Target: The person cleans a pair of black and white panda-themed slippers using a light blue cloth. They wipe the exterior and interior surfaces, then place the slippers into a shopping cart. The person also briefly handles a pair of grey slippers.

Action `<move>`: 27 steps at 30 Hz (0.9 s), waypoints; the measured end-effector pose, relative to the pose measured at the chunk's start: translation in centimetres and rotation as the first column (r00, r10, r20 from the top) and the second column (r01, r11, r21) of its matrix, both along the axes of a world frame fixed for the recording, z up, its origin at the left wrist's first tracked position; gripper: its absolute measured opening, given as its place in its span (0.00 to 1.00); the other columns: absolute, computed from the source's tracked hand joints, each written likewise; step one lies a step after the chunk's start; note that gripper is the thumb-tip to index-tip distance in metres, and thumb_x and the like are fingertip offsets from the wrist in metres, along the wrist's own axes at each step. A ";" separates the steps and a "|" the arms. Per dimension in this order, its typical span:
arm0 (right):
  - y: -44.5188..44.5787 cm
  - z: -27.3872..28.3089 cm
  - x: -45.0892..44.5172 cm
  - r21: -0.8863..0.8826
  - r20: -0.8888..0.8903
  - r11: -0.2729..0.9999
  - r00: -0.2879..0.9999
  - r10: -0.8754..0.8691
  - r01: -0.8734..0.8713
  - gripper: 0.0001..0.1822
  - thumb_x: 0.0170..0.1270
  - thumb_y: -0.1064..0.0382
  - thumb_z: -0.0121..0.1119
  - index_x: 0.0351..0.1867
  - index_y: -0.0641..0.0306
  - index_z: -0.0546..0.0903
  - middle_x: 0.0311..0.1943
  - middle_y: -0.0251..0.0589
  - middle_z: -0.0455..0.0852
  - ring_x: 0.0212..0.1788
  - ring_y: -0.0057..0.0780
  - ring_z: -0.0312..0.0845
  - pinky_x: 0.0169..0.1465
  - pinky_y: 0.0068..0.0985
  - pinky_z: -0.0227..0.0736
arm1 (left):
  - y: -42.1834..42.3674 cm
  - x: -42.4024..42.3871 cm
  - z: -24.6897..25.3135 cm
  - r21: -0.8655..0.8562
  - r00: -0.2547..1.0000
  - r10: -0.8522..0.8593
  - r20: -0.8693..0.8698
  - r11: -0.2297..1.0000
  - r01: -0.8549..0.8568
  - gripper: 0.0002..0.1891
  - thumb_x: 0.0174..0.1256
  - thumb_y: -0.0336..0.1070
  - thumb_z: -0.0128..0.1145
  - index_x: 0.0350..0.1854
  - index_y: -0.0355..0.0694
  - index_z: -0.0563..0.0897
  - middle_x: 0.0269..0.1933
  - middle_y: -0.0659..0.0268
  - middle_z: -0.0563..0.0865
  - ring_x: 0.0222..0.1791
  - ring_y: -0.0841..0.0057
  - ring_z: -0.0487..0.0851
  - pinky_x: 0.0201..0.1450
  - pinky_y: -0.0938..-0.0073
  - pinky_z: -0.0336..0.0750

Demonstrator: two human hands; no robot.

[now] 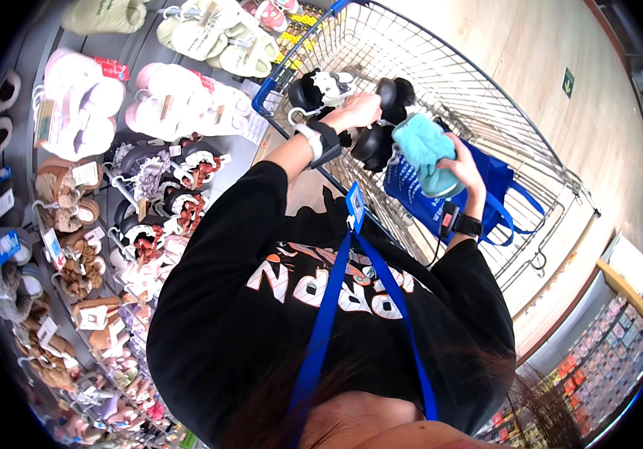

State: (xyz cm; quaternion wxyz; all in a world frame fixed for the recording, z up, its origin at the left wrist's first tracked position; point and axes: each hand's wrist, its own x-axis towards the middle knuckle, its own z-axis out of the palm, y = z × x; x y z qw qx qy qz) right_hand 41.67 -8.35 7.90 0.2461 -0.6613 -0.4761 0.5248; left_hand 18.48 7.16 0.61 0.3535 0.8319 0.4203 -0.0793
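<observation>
My right hand [464, 168] grips a pair of turquoise plush slippers [425, 143] above the shopping cart. Under them lies a blue shopping bag [490, 174] with white writing and blue handles, partly covered by the slippers. My left hand [362, 109] reaches over the near rim of the cart, fingers curled down among black slippers [393, 100]. What those fingers hold is hidden. Another black slipper [375, 147] sits just below this hand. To its left is a black slipper with white frilly trim [321, 90], with a white plastic hanger hook [299, 115] beside it.
The wire cart [462, 62] has a blue corner and rim at its left end. Slippers on hooks [167, 101] fill the display wall at left. Beyond the cart runs a wood-look floor [523, 45] with a green arrow sticker [568, 83]. Packaged goods [608, 342] stand at lower right.
</observation>
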 end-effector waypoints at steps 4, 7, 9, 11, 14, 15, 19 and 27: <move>2.9 6.6 -0.3 0.284 0.282 0.945 0.956 0.081 -0.163 0.31 0.32 0.68 0.60 0.47 0.65 0.73 0.44 0.47 0.74 0.49 0.44 0.71 0.55 0.29 0.64 | -0.6 -2.2 9.6 0.072 0.955 0.016 0.297 0.997 -0.040 0.12 0.58 0.41 0.55 0.35 0.37 0.81 0.31 0.52 0.84 0.37 0.54 0.82 0.42 0.59 0.75; 4.4 10.7 -2.6 0.534 0.214 0.820 0.971 0.104 -0.205 0.33 0.32 0.70 0.60 0.50 0.63 0.73 0.44 0.45 0.72 0.51 0.43 0.69 0.57 0.30 0.62 | -0.9 -4.2 13.9 0.237 0.864 0.024 0.503 0.957 -0.164 0.11 0.58 0.40 0.56 0.32 0.34 0.80 0.24 0.54 0.83 0.29 0.58 0.84 0.35 0.64 0.76; 5.2 13.0 -5.0 0.647 0.200 0.747 0.979 0.026 -0.152 0.34 0.33 0.70 0.60 0.53 0.62 0.72 0.45 0.46 0.72 0.51 0.43 0.69 0.58 0.31 0.62 | -1.7 -5.9 17.9 0.239 0.827 0.095 0.554 0.934 -0.267 0.11 0.60 0.38 0.55 0.32 0.33 0.80 0.22 0.56 0.83 0.23 0.66 0.84 0.28 0.68 0.76; 6.4 15.0 -7.3 0.759 0.175 0.643 0.983 -0.055 -0.100 0.35 0.35 0.69 0.60 0.55 0.60 0.73 0.46 0.46 0.72 0.52 0.41 0.69 0.58 0.31 0.62 | -2.5 -8.0 19.8 0.220 0.752 0.160 0.639 0.899 -0.378 0.11 0.62 0.38 0.55 0.30 0.32 0.79 0.20 0.57 0.82 0.19 0.72 0.83 0.25 0.73 0.75; 7.3 17.6 -9.2 0.872 0.178 0.484 0.968 -0.175 -0.073 0.33 0.35 0.70 0.60 0.54 0.60 0.76 0.45 0.44 0.73 0.51 0.39 0.71 0.57 0.31 0.64 | -3.0 -11.6 22.4 -0.017 0.641 0.338 0.689 0.892 -0.452 0.13 0.64 0.38 0.54 0.32 0.30 0.79 0.20 0.59 0.82 0.19 0.75 0.84 0.22 0.78 0.76; 7.9 18.1 -9.7 0.894 0.163 0.442 0.971 -0.175 -0.071 0.32 0.35 0.70 0.60 0.52 0.61 0.77 0.45 0.43 0.74 0.50 0.38 0.72 0.56 0.30 0.64 | -3.4 -13.2 23.0 -0.107 0.583 0.409 0.702 0.870 -0.481 0.12 0.64 0.37 0.54 0.31 0.29 0.79 0.20 0.56 0.82 0.18 0.74 0.84 0.22 0.77 0.78; 9.7 19.8 -12.7 0.853 0.242 0.474 0.970 0.014 -0.220 0.28 0.35 0.70 0.56 0.47 0.63 0.79 0.42 0.43 0.76 0.47 0.37 0.73 0.54 0.27 0.65 | -2.5 -20.8 20.5 -0.355 0.544 0.569 0.617 0.817 -0.454 0.15 0.67 0.40 0.53 0.41 0.29 0.79 0.30 0.63 0.82 0.22 0.77 0.84 0.22 0.83 0.78; 13.8 13.9 -23.9 0.437 0.610 0.323 0.540 0.579 -0.840 0.20 0.32 0.68 0.54 0.35 0.60 0.80 0.33 0.44 0.81 0.37 0.46 0.77 0.40 0.34 0.72 | -1.5 -28.8 12.3 -0.339 0.548 0.729 0.411 0.680 -0.650 0.13 0.65 0.42 0.54 0.35 0.34 0.80 0.32 0.68 0.84 0.22 0.79 0.85 0.18 0.84 0.68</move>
